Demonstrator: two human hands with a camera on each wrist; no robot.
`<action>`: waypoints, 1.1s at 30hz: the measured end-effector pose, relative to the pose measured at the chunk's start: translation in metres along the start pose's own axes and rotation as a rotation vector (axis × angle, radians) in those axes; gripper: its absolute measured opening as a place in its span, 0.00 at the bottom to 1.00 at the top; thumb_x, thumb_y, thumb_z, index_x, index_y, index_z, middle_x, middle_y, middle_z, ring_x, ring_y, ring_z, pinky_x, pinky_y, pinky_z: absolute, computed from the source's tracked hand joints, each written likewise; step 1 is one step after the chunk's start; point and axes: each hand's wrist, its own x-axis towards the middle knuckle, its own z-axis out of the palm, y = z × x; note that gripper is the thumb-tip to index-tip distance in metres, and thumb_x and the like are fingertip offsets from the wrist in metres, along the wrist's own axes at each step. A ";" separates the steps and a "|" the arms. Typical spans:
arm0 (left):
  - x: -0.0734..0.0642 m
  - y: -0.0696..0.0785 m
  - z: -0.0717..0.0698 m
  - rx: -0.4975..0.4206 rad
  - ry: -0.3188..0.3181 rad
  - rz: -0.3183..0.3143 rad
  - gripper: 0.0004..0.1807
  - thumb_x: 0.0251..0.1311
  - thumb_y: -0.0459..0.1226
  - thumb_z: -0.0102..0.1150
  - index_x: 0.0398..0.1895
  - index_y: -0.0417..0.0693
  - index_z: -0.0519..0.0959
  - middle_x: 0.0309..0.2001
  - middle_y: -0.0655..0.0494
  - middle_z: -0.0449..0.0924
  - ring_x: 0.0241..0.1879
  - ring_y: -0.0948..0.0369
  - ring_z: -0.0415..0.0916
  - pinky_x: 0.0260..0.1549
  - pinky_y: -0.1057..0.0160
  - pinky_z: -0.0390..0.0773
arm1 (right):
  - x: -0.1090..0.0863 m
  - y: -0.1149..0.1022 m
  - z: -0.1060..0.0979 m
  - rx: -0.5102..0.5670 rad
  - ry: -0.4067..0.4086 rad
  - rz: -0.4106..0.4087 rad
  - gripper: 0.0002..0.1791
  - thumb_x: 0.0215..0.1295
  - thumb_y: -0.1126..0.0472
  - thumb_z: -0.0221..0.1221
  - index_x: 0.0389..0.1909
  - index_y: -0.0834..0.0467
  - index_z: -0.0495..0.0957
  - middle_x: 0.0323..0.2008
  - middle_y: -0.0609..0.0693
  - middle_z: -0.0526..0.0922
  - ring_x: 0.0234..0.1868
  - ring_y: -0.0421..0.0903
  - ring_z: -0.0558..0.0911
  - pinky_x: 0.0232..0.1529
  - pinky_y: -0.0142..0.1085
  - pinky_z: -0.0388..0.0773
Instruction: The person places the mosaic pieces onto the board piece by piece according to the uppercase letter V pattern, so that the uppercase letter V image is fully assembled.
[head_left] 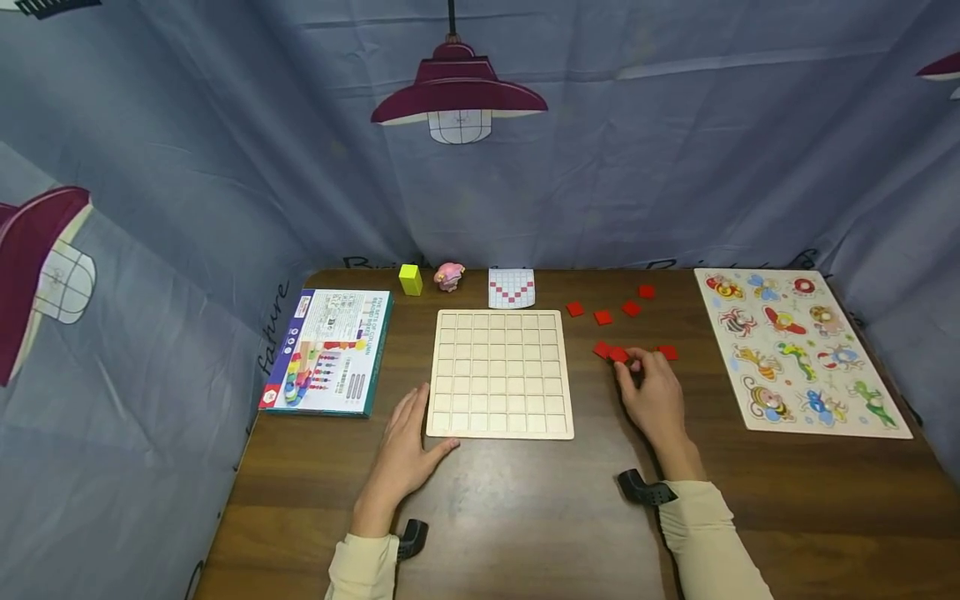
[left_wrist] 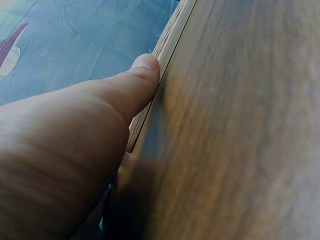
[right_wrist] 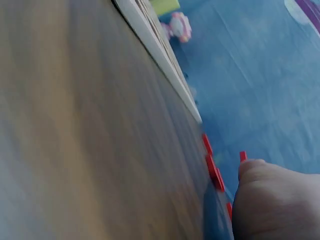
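Observation:
A pale wooden grid board (head_left: 499, 375) lies flat on the table. My left hand (head_left: 405, 450) rests at its lower left corner, fingers extended along the left side and thumb by the near edge. In the left wrist view the thumb (left_wrist: 145, 67) touches the board's edge (left_wrist: 172, 40). To the right of the board, my right hand (head_left: 656, 400) pinches a small red square tile (head_left: 618, 355) between thumb and fingers. The right wrist view shows a red tile (right_wrist: 243, 156) sticking up past the thumb. Several loose red tiles (head_left: 603, 317) lie around that hand.
Behind the board stand a pattern card (head_left: 512, 288) with red squares, a pink figurine (head_left: 449, 276) and a yellow-green block (head_left: 410, 280). A boxed set (head_left: 326, 352) lies at left, an insect picture board (head_left: 802, 354) at right. A grey-blue curtain (head_left: 600, 167) hangs behind the table.

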 end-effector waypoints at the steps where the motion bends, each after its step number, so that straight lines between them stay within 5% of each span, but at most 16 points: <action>1: 0.000 0.000 0.000 0.003 0.000 0.002 0.56 0.55 0.50 0.75 0.81 0.40 0.53 0.78 0.40 0.59 0.79 0.42 0.53 0.73 0.35 0.59 | -0.001 -0.003 0.002 0.014 0.001 -0.025 0.15 0.65 0.63 0.67 0.48 0.68 0.81 0.32 0.57 0.76 0.32 0.52 0.74 0.35 0.47 0.70; 20: 0.000 -0.001 0.000 0.008 0.016 0.009 0.53 0.58 0.48 0.74 0.80 0.39 0.55 0.77 0.40 0.61 0.78 0.43 0.55 0.73 0.36 0.59 | -0.023 -0.084 0.038 0.199 -0.192 -0.376 0.14 0.59 0.63 0.71 0.45 0.59 0.83 0.28 0.47 0.76 0.34 0.40 0.71 0.35 0.35 0.70; 29: 0.000 -0.003 0.002 0.031 0.028 0.033 0.49 0.59 0.48 0.73 0.78 0.42 0.60 0.76 0.42 0.64 0.77 0.43 0.57 0.71 0.35 0.61 | -0.033 -0.117 0.055 0.092 -0.358 -0.444 0.12 0.64 0.55 0.68 0.46 0.53 0.84 0.30 0.41 0.75 0.34 0.40 0.71 0.40 0.37 0.71; 33: 0.000 -0.003 0.003 0.038 0.018 0.040 0.46 0.60 0.48 0.72 0.77 0.43 0.62 0.77 0.44 0.63 0.77 0.44 0.56 0.72 0.36 0.60 | -0.035 -0.120 0.057 0.056 -0.370 -0.433 0.10 0.63 0.56 0.69 0.44 0.52 0.84 0.29 0.41 0.75 0.35 0.40 0.72 0.41 0.38 0.71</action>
